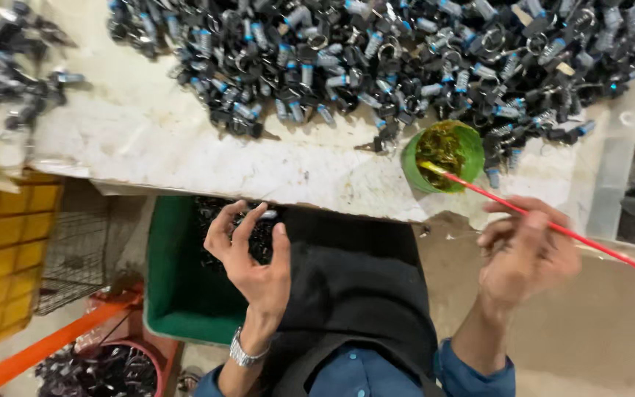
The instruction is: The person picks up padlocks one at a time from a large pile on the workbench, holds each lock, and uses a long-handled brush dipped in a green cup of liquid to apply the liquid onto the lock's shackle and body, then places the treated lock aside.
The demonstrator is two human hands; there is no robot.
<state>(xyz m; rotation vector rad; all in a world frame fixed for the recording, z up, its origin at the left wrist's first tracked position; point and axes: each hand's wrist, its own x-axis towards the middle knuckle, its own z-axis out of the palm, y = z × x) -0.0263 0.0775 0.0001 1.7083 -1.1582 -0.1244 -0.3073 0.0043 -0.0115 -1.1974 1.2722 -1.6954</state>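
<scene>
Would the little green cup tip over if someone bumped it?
Probably, yes. The green cup looks small and light, and it stands close to the worktable's edge. The red brush in the right hand dips into it, so a nudge could lever it. Its yellowish liquid might spill.

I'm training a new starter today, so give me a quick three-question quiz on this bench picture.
1. True or false: the right hand holds a red stick.
2. Where does the stick's tip rest: A the green cup, B the green bin, C the yellow crate?
3. What does the left hand wear at the wrist?

Key: 1 true; 2 A; 3 a metal watch.
</scene>
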